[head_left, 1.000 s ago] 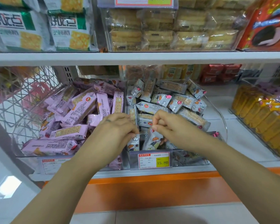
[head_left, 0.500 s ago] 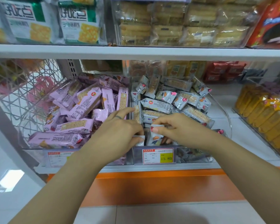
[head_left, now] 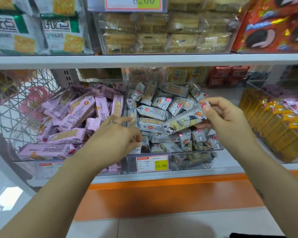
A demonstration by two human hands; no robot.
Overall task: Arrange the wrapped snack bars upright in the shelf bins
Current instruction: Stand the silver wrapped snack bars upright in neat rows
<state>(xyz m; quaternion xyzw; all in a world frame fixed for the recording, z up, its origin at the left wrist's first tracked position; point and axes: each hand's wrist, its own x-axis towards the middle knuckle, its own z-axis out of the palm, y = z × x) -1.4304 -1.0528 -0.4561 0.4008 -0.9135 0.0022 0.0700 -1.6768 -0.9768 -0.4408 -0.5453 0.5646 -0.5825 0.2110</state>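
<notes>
My right hand (head_left: 225,117) pinched one end of a grey cartoon-printed wrapped snack bar (head_left: 184,123), tilted above the heap of like bars in the clear plastic bin (head_left: 196,163). My left hand (head_left: 113,136) was at that bin's near left corner, fingers curled; whether they gripped a bar I could not tell. Pink wrapped bars (head_left: 72,115) filled the bin to the left.

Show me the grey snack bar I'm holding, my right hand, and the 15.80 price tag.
grey snack bar (head_left: 184,121), head view, middle of the wrapper.
right hand (head_left: 227,117), head view, back of the hand.
price tag (head_left: 160,165), head view, yellow patch reading 15.80.
</notes>
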